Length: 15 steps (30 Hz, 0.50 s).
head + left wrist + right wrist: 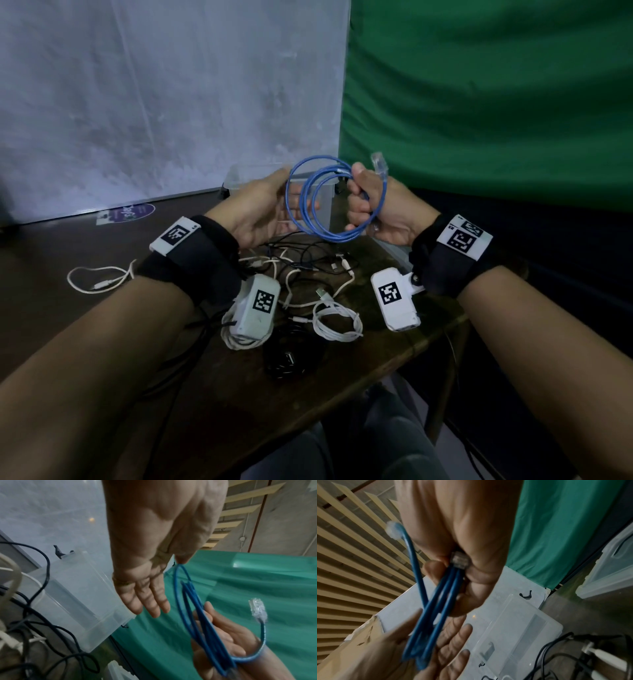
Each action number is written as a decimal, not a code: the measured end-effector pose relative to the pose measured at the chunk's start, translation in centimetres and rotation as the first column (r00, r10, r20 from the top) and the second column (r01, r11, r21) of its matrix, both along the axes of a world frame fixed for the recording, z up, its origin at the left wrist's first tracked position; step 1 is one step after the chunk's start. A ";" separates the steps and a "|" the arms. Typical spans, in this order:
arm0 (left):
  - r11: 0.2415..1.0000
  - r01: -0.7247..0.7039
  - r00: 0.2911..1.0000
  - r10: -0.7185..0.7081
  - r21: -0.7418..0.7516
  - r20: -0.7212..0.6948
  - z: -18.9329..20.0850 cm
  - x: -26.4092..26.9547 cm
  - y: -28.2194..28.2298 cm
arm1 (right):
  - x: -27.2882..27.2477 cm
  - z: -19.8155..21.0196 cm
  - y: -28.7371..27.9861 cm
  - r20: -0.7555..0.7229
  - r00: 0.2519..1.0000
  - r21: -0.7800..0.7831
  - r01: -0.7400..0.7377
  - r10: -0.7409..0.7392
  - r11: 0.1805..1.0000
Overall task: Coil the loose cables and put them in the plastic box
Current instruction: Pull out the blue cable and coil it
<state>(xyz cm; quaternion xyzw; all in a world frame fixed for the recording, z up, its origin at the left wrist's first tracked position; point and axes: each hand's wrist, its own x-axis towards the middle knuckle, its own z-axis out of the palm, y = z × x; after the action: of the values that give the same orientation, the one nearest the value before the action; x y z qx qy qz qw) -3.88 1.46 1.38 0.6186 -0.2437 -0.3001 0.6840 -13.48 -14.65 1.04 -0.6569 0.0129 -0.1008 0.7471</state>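
Note:
A blue network cable (342,236) is wound into a few loops and held up between my hands above the table. My right hand (363,202) grips the loops in a fist, and one clear plug (379,161) sticks up past its thumb. The right wrist view shows the cable (440,615) and a second plug (459,559) inside that hand (471,581). My left hand (291,195) is flat, fingers straight behind the loops, thumb touching the top of the coil (188,592). The clear plastic box (246,178) stands open just behind my hands.
Loose cables lie on the brown table (239,394): a white coil (337,325), a black bundle (298,359), a tangle (308,263) and a white lead (99,277) at the left. The box lid (607,568) lies to the right. A white board and green cloth stand behind.

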 end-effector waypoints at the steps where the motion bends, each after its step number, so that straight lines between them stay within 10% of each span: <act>1: 1.000 -0.005 1.000 0.005 0.006 -0.005 0.0 -0.1 -0.1 | 0.1 -0.1 0.2 -0.025 1.000 -0.017 -0.020 0.019 1.000; 8: 0.976 0.061 0.997 -0.070 0.208 0.036 0.6 -1.3 -0.1 | 0.4 -1.0 0.9 -0.176 0.974 -0.092 -0.163 0.145 0.982; 15: 0.997 0.068 0.991 -0.063 0.043 -0.118 -0.6 -1.1 -0.4 | 0.8 -0.9 1.1 -0.044 0.997 0.070 -0.062 0.065 0.996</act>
<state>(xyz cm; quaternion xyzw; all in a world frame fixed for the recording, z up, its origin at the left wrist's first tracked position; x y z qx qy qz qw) -5.01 1.04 0.73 0.6077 -0.2163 -0.3636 0.6721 -12.65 -13.51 0.09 -0.6332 0.0128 -0.0615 0.7714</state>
